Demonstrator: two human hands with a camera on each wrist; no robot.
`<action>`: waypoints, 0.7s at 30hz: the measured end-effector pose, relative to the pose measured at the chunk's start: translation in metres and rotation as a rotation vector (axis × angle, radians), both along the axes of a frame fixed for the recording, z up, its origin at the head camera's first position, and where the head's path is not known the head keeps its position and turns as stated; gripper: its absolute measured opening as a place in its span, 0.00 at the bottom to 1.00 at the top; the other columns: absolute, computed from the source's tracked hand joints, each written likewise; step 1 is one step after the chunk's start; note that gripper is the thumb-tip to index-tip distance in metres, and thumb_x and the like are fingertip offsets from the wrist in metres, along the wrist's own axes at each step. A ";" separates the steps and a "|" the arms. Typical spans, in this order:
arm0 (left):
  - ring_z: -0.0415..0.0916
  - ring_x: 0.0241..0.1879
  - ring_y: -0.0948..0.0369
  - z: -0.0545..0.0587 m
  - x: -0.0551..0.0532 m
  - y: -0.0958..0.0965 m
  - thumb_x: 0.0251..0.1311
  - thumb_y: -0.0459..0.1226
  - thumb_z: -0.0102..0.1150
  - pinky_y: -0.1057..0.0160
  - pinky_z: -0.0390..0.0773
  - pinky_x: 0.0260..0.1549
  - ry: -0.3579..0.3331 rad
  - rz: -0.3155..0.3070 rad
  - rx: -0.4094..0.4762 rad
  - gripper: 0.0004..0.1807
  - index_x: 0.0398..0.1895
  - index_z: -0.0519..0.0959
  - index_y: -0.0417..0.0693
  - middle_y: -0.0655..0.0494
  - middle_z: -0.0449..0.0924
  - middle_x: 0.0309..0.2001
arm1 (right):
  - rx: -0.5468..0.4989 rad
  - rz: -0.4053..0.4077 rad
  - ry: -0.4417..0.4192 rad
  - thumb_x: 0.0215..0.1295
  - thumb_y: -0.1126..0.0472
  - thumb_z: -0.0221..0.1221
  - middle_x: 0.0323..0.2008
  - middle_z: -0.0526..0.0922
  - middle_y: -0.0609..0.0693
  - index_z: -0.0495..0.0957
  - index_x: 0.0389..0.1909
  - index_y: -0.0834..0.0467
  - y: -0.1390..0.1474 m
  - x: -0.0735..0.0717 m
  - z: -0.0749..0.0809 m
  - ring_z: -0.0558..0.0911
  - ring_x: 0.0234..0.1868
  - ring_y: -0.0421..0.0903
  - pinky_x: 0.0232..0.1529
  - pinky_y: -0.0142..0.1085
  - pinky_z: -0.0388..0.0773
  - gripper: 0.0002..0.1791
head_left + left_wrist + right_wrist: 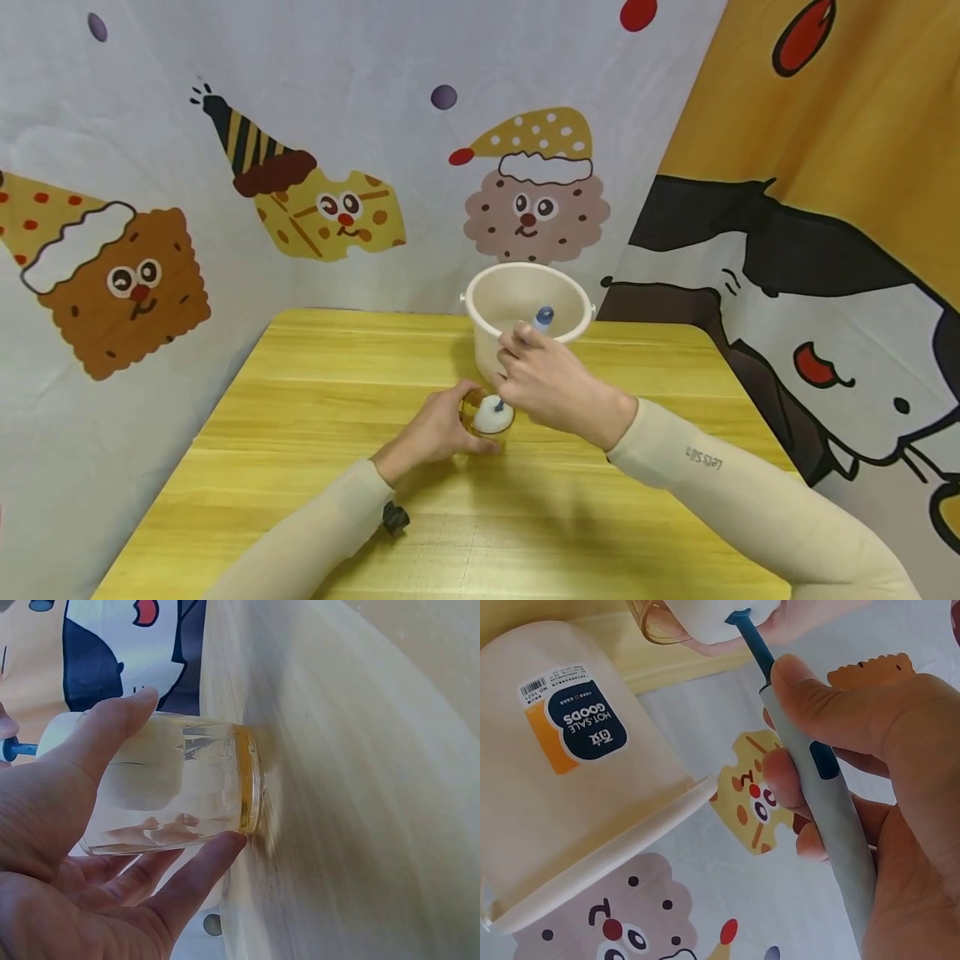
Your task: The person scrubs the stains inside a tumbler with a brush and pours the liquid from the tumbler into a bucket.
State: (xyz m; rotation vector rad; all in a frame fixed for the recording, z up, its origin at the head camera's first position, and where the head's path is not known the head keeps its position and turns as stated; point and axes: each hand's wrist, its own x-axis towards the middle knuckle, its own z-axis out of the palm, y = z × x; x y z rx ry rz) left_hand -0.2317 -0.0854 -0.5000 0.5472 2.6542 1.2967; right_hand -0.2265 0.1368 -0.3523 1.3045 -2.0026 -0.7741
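My left hand (438, 423) grips a clear amber-tinted drinking glass (214, 780), thumb on one side and fingers on the other. In the left wrist view its base meets the wooden tabletop or sits very close to it. A cup brush runs down into the glass, its white sponge head (493, 416) partly inside. Higher up, my right hand (551, 379) holds the brush by its grey-and-blue handle (821, 802), thumb near the neck. The blue tip of the handle (545, 315) points up and away, over the bucket's opening in the head view.
A cream bucket (483, 354) with a rolled rim stands just behind the hands; its label (577, 720) shows in the right wrist view. The wooden table (300, 400) ends at a printed cartoon curtain (420, 200). A small black object (395, 518) is by the left sleeve.
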 end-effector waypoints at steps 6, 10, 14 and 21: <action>0.86 0.54 0.57 0.000 -0.001 0.001 0.50 0.47 0.98 0.54 0.88 0.54 0.001 -0.002 -0.007 0.49 0.73 0.80 0.48 0.49 0.91 0.66 | -0.023 0.040 0.014 0.58 0.53 0.81 0.36 0.94 0.46 0.91 0.37 0.44 0.002 0.000 -0.003 0.83 0.52 0.51 0.65 0.46 0.73 0.09; 0.87 0.56 0.55 -0.001 -0.001 0.001 0.49 0.47 0.99 0.50 0.89 0.56 0.013 0.000 -0.015 0.50 0.74 0.80 0.48 0.49 0.91 0.65 | -0.034 0.074 0.031 0.58 0.54 0.80 0.35 0.92 0.46 0.89 0.35 0.44 0.003 -0.002 -0.006 0.81 0.51 0.51 0.64 0.46 0.72 0.09; 0.88 0.58 0.53 -0.001 -0.001 0.001 0.47 0.47 0.99 0.46 0.90 0.62 0.017 0.004 -0.009 0.50 0.73 0.80 0.48 0.49 0.92 0.63 | -0.055 0.099 0.037 0.58 0.55 0.79 0.35 0.92 0.46 0.88 0.34 0.45 0.004 -0.004 -0.009 0.81 0.51 0.51 0.64 0.45 0.72 0.08; 0.89 0.58 0.52 -0.001 -0.001 0.002 0.47 0.45 0.99 0.45 0.91 0.62 0.006 0.014 0.003 0.52 0.75 0.79 0.47 0.47 0.92 0.63 | -0.090 0.135 0.043 0.57 0.56 0.80 0.40 0.95 0.47 0.91 0.42 0.43 0.002 -0.007 -0.016 0.85 0.52 0.50 0.65 0.44 0.75 0.13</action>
